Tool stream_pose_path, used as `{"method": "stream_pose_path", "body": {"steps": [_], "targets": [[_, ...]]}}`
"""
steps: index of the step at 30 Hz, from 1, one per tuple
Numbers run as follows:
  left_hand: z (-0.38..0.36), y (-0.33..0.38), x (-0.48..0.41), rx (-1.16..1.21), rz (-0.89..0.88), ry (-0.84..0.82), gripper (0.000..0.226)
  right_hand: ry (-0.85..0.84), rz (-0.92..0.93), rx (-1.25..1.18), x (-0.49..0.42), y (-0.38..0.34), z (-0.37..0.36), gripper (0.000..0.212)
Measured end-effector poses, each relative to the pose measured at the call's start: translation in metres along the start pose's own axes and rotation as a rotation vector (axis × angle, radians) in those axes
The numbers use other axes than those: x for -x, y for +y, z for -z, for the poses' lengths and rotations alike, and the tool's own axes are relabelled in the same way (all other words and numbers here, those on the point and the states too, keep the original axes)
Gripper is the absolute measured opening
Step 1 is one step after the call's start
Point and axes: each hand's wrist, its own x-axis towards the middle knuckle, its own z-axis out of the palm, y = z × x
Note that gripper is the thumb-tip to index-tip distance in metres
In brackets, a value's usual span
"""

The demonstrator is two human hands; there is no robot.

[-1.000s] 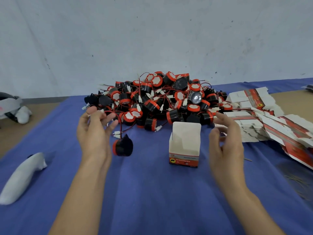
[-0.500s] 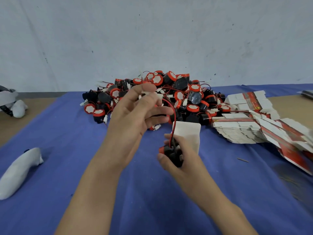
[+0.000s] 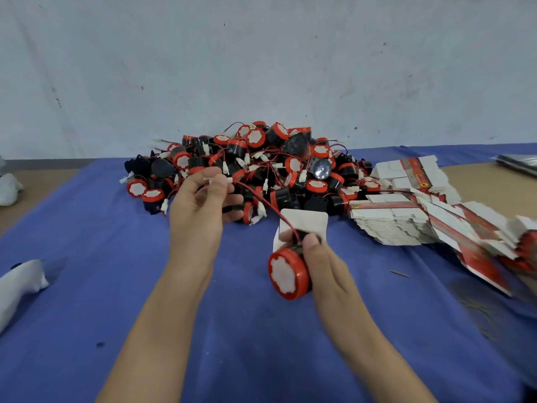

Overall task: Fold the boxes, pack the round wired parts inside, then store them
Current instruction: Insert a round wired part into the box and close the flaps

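Head view, one moment of packing. My right hand (image 3: 325,266) grips a round wired part (image 3: 287,273), fingers and thumb curled over its black body. The part's red-rimmed face with the white centre is turned toward the camera, and it is raised above the blue cloth (image 3: 261,350).

A red wire (image 3: 271,204) runs up and to the left from the part to my left hand (image 3: 200,207). That hand pinches the wire's white connector (image 3: 215,179) between thumb and forefinger, with the other fingers loosely spread.

A folded box (image 3: 308,222) stands upright on the cloth directly behind my right hand, its white top flap raised. I cannot tell whether the part touches the box.

Behind both hands lies a heap of round parts (image 3: 261,164), black and red with tangled wires, against the grey wall (image 3: 261,68). To the right, a slumped stack of flat unfolded boxes (image 3: 406,219) spreads across the cloth toward the frame edge. A white object (image 3: 20,283) lies at the left edge.
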Motion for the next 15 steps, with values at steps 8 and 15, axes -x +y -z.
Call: {"method": "stream_pose_path", "body": {"steps": [8, 15], "targets": [[-0.017, -0.02, 0.019, -0.269, -0.02, -0.206, 0.008, 0.431, -0.025, -0.438, -0.027, -0.015, 0.034, 0.054], [-0.048, -0.026, 0.077, -0.86, -0.362, -0.689, 0.011, 0.758, -0.011, -0.603, -0.04, -0.013, 0.067, 0.032]]}}
